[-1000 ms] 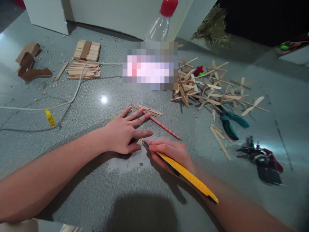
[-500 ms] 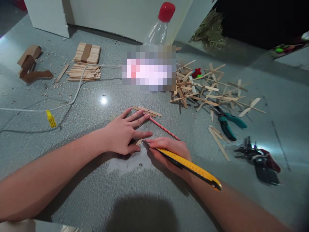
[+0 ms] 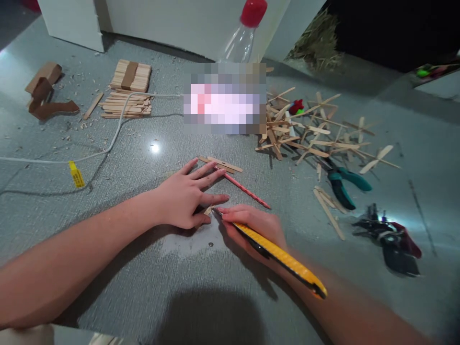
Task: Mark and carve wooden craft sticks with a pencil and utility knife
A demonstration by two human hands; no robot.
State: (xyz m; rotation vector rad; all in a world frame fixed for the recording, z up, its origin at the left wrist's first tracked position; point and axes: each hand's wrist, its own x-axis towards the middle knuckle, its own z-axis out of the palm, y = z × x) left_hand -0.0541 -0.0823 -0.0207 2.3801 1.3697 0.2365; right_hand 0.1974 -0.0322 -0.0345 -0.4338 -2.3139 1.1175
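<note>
My left hand (image 3: 185,194) lies flat on the grey surface with its fingers spread. The end of a small wooden craft stick (image 3: 208,210) shows between its thumb and index finger; the rest is hidden under the hand. My right hand (image 3: 257,225) is closed around a yellow utility knife (image 3: 280,254), whose tip is at the end of that stick. Whether the blade touches the wood is hard to make out. A red-striped pencil (image 3: 247,191) lies just beyond my right hand, reaching to my left fingertips. Two craft sticks (image 3: 230,165) lie beyond those fingertips.
Bundled craft sticks (image 3: 140,76) lie at the back left, near a brown paper strip (image 3: 43,103). A white cable (image 3: 117,129) crosses the left side. A red-capped bottle (image 3: 239,43) stands behind a blurred patch. Crossed sticks (image 3: 316,129), teal-handled pliers (image 3: 341,187) and another dark tool (image 3: 393,244) are right.
The knife's rear end has swung slightly down and toward me, its tip staying by the stick. My left hand keeps its place. The view has shifted slightly.
</note>
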